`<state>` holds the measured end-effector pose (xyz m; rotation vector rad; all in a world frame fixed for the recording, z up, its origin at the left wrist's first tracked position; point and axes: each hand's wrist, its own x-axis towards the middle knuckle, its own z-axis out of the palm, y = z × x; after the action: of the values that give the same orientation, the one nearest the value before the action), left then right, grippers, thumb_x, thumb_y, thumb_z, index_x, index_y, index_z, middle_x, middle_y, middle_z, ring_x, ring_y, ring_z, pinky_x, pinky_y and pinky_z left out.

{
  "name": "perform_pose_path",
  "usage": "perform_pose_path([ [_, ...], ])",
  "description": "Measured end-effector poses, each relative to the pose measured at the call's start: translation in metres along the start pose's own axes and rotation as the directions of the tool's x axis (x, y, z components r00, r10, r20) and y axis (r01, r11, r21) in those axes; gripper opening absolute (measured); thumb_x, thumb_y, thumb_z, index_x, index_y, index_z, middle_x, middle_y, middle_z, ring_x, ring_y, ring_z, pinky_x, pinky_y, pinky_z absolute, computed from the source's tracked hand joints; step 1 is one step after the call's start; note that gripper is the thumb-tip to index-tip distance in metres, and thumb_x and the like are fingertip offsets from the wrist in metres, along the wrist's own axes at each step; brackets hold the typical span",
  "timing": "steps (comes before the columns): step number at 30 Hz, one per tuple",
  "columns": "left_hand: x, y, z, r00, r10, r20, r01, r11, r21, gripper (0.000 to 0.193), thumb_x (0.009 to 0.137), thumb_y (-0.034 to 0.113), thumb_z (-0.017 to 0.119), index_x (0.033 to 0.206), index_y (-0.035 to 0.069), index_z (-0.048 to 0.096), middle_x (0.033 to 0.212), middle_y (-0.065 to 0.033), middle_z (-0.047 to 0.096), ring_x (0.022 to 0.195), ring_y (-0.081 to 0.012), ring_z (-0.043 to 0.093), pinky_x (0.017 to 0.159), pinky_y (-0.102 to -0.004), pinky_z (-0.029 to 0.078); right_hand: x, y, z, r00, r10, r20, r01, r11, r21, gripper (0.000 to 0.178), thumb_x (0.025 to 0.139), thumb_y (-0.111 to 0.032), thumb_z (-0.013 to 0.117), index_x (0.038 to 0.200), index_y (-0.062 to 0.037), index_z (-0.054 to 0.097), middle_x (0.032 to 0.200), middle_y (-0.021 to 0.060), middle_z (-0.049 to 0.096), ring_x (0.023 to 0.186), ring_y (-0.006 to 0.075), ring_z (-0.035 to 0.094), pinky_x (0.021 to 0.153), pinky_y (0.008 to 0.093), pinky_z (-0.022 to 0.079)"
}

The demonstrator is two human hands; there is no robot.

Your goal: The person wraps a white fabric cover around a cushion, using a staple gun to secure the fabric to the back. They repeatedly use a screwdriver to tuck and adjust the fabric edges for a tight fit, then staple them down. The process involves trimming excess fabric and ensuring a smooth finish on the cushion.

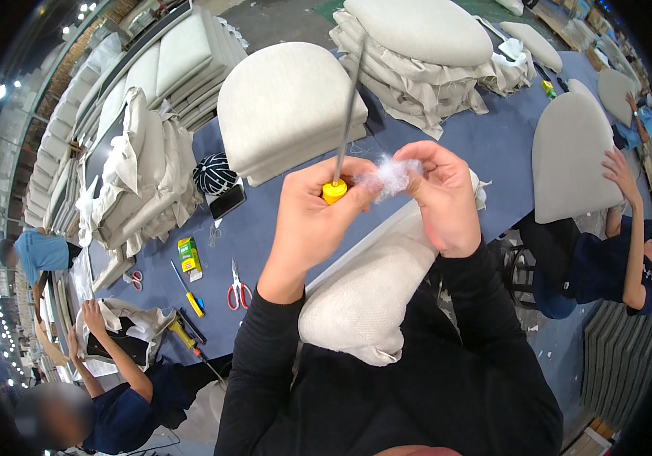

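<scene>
My left hand (pixel 301 220) is closed round a tool with a yellow handle (pixel 334 192) and a long thin metal shaft pointing up; its tip type is not clear. That hand's thumb and finger also touch a tuft of white fibre stuffing (pixel 393 176). On the other side of the tuft, my right hand (pixel 449 199) pinches it. Below both hands a beige fabric-covered cushion (pixel 368 304) rests against me at the table's edge, its far end partly hidden by my right hand.
On the blue table (pixel 288 228) lie scissors (pixel 238 290), a yellow-handled tool (pixel 190 299), a green-yellow box (pixel 189 257), a phone (pixel 227 202) and a dark striped ball (pixel 213 175). Cushion stacks (pixel 291 106) stand behind. Co-workers handle covers at left and a cushion (pixel 573 159) at right.
</scene>
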<state>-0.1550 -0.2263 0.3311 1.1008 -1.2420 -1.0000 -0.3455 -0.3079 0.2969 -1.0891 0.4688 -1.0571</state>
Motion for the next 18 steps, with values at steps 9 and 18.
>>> perform_pose_path([
  [9,-0.003,0.015,-0.013,0.976,0.069,-0.205,-0.147,0.908,-0.393,0.027,0.098,0.010,0.069,0.125,0.007,0.064,0.093,-0.0191,0.069,0.067,-0.0191,0.063,0.045,-0.0246,0.042,0.000,0.002,-0.014,0.980,-0.092,0.175,0.097,0.995,-0.017,0.020,0.098,-0.001,0.066,0.118,0.0020,0.067,0.109,0.0068,0.070,0.106,0.0163,0.067,0.091,0.0327,0.056],
  [18,-0.002,0.020,0.024,0.991,0.101,-0.087,-0.098,0.995,0.034,0.027,0.090,0.001,0.082,0.115,0.002,0.071,0.098,-0.0064,0.075,0.078,-0.0068,0.067,0.070,-0.0221,0.055,-0.019,-0.014,0.033,0.940,0.124,0.319,0.042,0.883,-0.467,0.062,0.084,-0.006,0.081,0.139,0.0021,0.054,0.122,0.0088,0.066,0.110,0.0187,0.065,0.094,0.0370,0.053],
])
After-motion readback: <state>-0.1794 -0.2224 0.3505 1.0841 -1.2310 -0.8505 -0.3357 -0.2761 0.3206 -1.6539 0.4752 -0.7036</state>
